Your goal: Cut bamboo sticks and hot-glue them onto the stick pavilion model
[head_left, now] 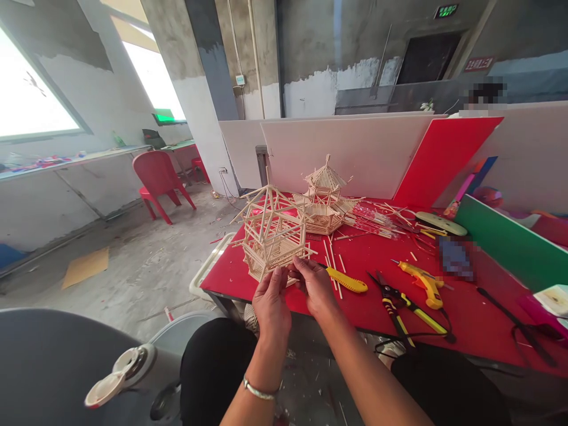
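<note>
A half-built pavilion model of thin wooden sticks [276, 231], with an open roof frame, is at the near left edge of the red table. My left hand [271, 299] is closed in a pinch at its lower front edge. Right beside it, my right hand [314, 283] pinches the same edge with thumb and fingers, the fingertips of both hands almost touching. Whether a small loose stick is also between them is hidden. Behind stands a second stick pavilion [327, 195] with a filled-in roof. A yellow utility knife [348, 280] lies just right of my right hand.
On the red table [310, 305] lie loose sticks [332, 263], bagged sticks [373, 222], pruning shears [402, 302] and a yellow glue gun [423, 284]. A green board [510, 242] borders the right side. A white cup [142, 367] with its lid open is at lower left.
</note>
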`<state>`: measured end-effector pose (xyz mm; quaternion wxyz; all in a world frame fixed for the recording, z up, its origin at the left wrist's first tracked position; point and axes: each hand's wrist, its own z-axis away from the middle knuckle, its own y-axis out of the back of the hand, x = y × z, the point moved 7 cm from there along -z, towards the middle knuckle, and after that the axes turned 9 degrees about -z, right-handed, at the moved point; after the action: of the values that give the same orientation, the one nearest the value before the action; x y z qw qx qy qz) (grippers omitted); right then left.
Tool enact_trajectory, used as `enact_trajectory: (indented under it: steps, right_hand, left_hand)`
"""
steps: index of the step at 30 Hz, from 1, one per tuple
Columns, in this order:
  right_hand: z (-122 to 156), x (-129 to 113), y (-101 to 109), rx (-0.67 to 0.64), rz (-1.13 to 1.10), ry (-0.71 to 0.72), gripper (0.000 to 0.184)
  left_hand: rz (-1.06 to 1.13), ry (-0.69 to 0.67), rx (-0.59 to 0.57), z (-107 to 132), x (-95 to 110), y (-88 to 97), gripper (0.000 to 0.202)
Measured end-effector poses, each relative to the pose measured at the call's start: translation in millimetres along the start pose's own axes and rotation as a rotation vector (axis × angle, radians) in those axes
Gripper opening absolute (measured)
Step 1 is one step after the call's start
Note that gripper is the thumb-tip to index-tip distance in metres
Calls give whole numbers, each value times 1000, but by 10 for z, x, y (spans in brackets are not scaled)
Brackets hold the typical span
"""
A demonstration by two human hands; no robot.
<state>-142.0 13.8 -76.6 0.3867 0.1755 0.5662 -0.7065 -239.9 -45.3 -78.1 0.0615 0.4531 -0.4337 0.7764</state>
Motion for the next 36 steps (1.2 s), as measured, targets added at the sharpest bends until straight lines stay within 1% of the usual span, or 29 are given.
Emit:
enact_trajectory:
  steps: [7,13,20,29,36]
  right_hand:
    - [7,1,-8,-7,-22,1,40]
    - [3,4,-9,-6,-33,-3,41]
    - [4,0,-8,2,-33,-2,41]
    - [-8,10,-5,-9,-30,12,41]
    - [-12,10,-7,-9,-25,11,41]
  left_hand:
    - [15,33,26,6,1,-3,30]
    - [9,30,27,1,3,1,29]
    - [-14,32,15,-13,-16,11,28]
    - [-42,10,-33,5,7,-22,26]
    - [-50,26,-31,5,4,-21,26]
